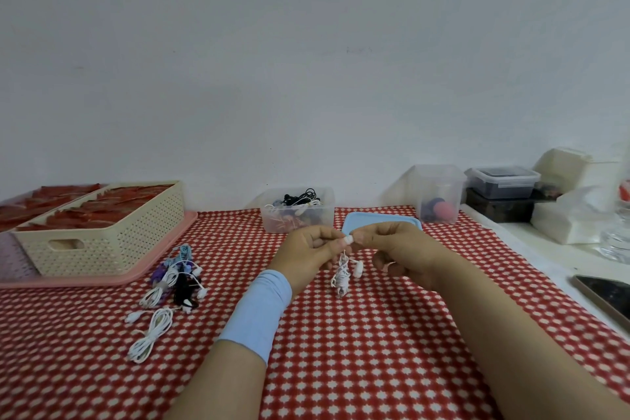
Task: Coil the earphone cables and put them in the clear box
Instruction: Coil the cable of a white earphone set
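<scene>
Nearest, in front and left of the clear box (297, 215), loose earphones (172, 283) lie on the cloth. Straight in front of the box, the left hand (306, 251) and right hand (395, 249) pinch the top of a white earphone cable (342, 274) with curled fingers, its coil dangling below. A slack pinch could let the coil unwind or drop short of the part-filled box.

The blue lid (381, 216) near the desk's far edge is half hidden behind the left hand (306, 251) and right hand (405, 254). The top of the white earphone cable (342, 274) disappears between their pinching fingers (370, 237). The phone (606, 297) at the desk's right edge is cropped.
</scene>
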Tool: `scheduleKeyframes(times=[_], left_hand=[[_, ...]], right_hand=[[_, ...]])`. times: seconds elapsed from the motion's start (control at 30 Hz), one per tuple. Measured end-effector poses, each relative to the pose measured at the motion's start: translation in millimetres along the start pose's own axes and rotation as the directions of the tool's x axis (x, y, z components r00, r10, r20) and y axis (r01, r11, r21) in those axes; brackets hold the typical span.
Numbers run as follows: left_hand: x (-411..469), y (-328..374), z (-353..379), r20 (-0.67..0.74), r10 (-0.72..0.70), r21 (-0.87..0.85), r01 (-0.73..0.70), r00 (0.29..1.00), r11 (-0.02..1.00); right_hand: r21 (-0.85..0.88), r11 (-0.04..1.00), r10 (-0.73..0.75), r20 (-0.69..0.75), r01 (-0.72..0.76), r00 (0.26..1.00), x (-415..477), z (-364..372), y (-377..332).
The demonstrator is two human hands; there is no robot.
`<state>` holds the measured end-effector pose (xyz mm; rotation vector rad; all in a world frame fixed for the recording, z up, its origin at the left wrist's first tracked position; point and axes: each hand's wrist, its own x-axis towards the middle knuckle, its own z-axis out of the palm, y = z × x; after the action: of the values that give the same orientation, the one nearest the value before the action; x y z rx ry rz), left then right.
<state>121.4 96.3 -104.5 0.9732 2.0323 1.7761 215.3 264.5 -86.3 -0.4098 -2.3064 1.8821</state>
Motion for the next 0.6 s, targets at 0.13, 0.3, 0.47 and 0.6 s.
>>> scheduleKeyframes(times=[0.13,0.3,0.47,0.6], left_hand=[[3,0,0,-0.046,-0.053,-0.202,0.043,0.998,0.978],[2,6,1,-0.033,-0.021,-0.346,0.008,0.999,0.938],[1,6,-2,-0.044,-0.003,-0.271,-0.009,0.999,0.962],[-1,4,-4,-0.081,0.005,-0.183,-0.020,0.997,0.983]], right_hand=[[-0.137,0.990,-0.026,0.081,0.037,0.996,-9,4,-6],[-0.179,0.979,-0.100,0.012,0.100,0.995,-9,9,-4],[-0.136,0.979,-0.158,-0.039,0.151,0.987,-4,9,-2],[-0.107,0.974,-0.206,-0.062,0.199,0.977,-4,12,-1]])
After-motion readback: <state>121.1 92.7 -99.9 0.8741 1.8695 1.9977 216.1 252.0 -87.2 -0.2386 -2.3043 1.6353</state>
